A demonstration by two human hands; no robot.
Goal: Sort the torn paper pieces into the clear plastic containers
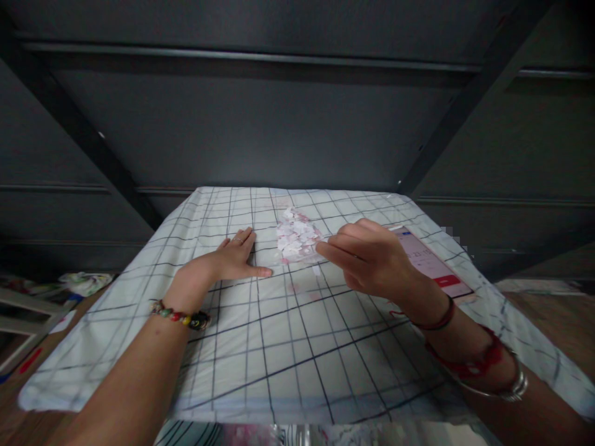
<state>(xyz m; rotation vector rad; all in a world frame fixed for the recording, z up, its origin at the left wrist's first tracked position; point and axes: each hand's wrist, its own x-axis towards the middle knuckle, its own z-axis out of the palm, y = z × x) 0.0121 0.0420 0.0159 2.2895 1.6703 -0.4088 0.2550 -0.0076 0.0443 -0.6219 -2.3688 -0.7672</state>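
On the checked tablecloth lies a small heap of white and pinkish flakes (pixel 297 235), which look like paper bits in a clear plastic bag. My left hand (pixel 235 257) rests flat on the cloth to the left of the heap, fingers spread and holding nothing. Just right of the heap is my right hand (pixel 372 257), closed with thumb and fingertips pinched together at the heap's edge. What sits in that pinch is too small to make out. A small white scrap (pixel 317 271) lies on the cloth below the heap.
A phone (pixel 432 263) with a lit screen lies on the table, partly behind my right hand. The white tablecloth (pixel 279 359) has dark grid lines. A dark panelled wall (pixel 260 124) stands behind the table. At far left is a pale chair-like frame (pixel 28 316).
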